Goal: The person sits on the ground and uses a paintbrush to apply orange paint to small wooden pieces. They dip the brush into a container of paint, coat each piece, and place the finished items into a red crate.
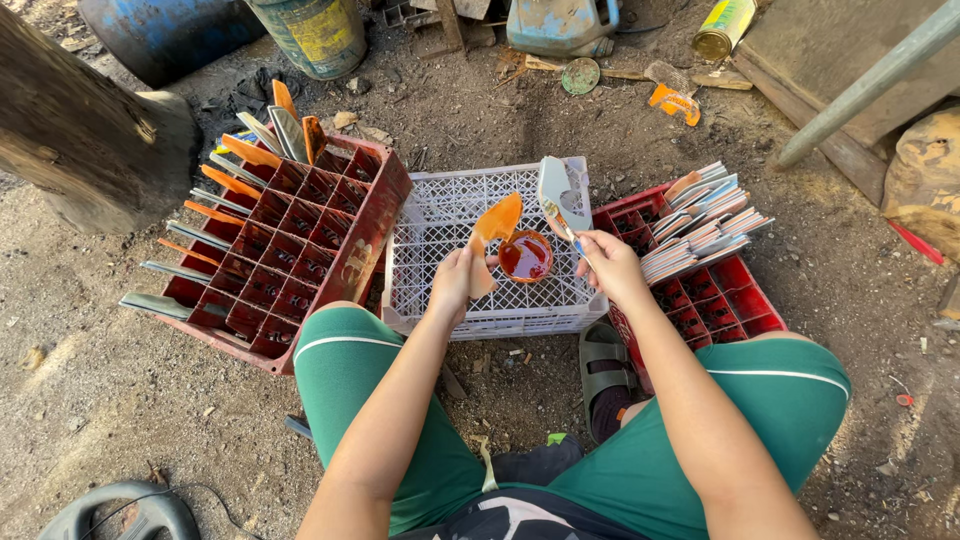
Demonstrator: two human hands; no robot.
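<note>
Two hands work over the white plastic crate (440, 215) turned upside down between your knees. Your left hand (455, 283) is closed around the lower end of an orange-coated blade piece (496, 222), held upright and slightly tilted, its tip above the crate. Your right hand (606, 262) pinches a thin brush (560, 222), fingers together on the handle, bristle end pointing up-left, close to a grey unpainted piece (562, 190) that stands at the crate's far edge. Can't tell whether the brush touches that piece.

One small cup of orange-red paint (525, 256) sits on the white crate, just between both hands, beside the orange piece's lower part.

Left of you, a red compartment crate (375, 215) sits tilted on the dirt, with orange and grey pieces (235, 165) stuck upright along its far and left cells. Right of you, a second red crate (740, 290) holds a stack of flat grey-and-orange pieces (705, 220) across its top. Blue and green drums (310, 30) stand further back on the ground. Your sandalled foot (603, 365) rests under the right crate's edge.
</note>
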